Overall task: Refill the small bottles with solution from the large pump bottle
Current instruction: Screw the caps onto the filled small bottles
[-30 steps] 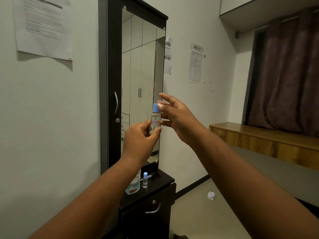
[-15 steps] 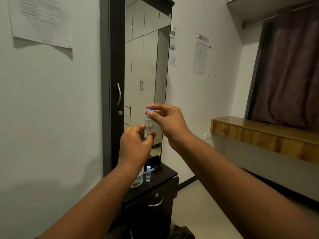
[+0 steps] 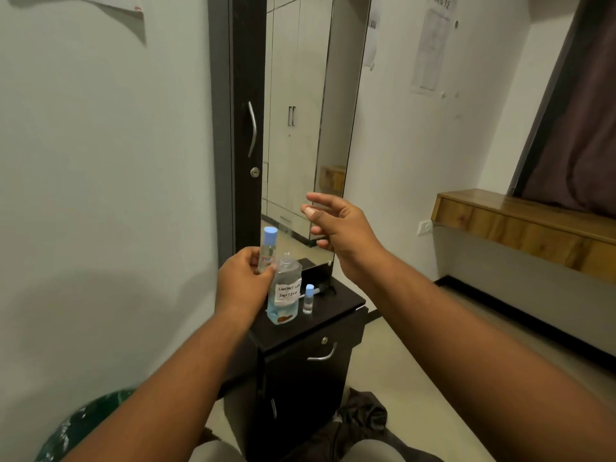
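- The dark cabinet [image 3: 300,331] with its tall mirror [image 3: 300,111] stands below both hands.
- The large bottle [image 3: 284,295], its pump off, stands on the cabinet top just below the left hand's fingers.
- The right hand [image 3: 336,228] hangs with fingers loosely spread, holding nothing.
- The left hand [image 3: 245,281] pinches a capped small bottle [image 3: 267,250] upright.
- A second small bottle [image 3: 308,299] stands right of the large one.

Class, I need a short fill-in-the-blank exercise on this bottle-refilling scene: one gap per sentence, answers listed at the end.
1. The left hand holds a small bottle with a ____ cap.
2. The right hand holds ____.
3. The large bottle bears a handwritten label reading "Contact Lens ____".
4. A second small bottle stands on the ____ cabinet.

Answers: blue; nothing; Solution; black
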